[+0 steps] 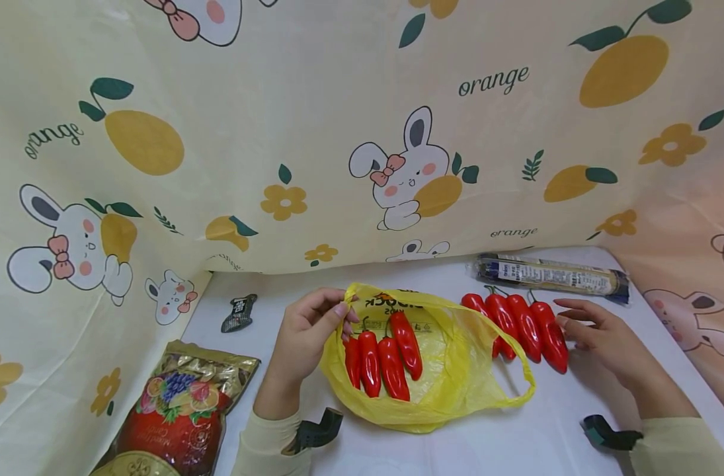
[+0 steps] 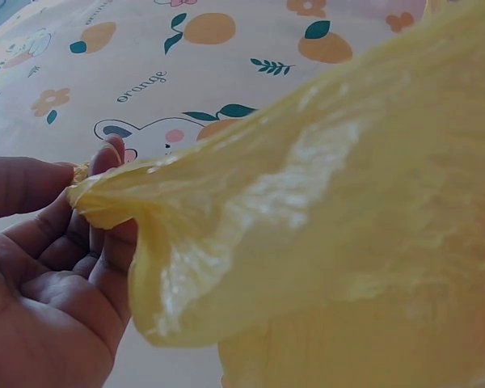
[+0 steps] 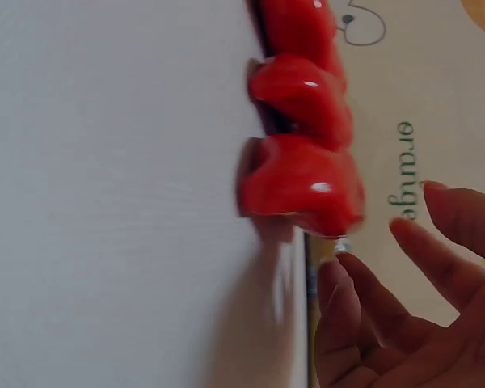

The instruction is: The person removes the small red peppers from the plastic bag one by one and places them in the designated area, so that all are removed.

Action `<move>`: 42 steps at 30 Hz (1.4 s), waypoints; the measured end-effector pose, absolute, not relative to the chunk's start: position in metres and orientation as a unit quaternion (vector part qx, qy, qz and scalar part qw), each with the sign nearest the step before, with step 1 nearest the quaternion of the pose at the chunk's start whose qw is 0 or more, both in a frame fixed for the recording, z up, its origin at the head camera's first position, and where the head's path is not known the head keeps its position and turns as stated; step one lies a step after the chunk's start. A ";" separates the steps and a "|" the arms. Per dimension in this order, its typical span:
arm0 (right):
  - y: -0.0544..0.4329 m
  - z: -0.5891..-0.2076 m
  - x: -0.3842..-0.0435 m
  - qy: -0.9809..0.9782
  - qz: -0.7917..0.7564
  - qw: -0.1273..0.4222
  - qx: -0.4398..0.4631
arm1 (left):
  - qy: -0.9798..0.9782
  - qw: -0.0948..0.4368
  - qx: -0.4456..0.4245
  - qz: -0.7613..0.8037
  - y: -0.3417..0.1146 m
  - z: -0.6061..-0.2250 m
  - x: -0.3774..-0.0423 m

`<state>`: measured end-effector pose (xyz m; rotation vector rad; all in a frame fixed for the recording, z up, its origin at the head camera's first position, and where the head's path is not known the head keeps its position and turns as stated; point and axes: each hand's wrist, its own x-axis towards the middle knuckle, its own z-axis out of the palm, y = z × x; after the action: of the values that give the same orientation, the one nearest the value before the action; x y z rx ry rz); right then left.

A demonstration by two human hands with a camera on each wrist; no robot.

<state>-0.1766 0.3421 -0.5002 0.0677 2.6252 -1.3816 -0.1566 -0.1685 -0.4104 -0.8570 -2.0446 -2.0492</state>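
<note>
1. Peppers, four of them, lie inside the yellow bag, glossy bright red, plump and tapering, some with thin dark stems at the twelve o'clock ends.
2. My left hand pinches the bag's rim at ten o'clock, thumb against fingers, pulling the thin plastic into a bunched fold.
3. The bag is translucent and crinkled, its mouth facing me; dark lettering near twelve o'clock reads backwards.
4. Four more loose peppers lie in a row at about three o'clock from the bag, equally shiny, partly behind its handle.
5. My right hand is beside the outermost loose one, fingers spread and slightly bent, grasping nothing; whether the tips touch it, I cannot tell.
6. A long dark package lies at two o'clock from the bag.
7. A red and gold candy bag sits at eight o'clock from my left hand; a small black packet lies between nine and ten.
</note>
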 end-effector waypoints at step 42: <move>0.197 -0.443 -0.130 0.761 -0.616 0.032 -0.201 | -0.672 0.062 -0.289 -0.679 -0.167 -0.410 -0.158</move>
<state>-0.1302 0.1975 -0.4430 -0.6192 2.3427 -1.8960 -0.1576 -0.1668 -0.4103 -0.8747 -2.0306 -2.0528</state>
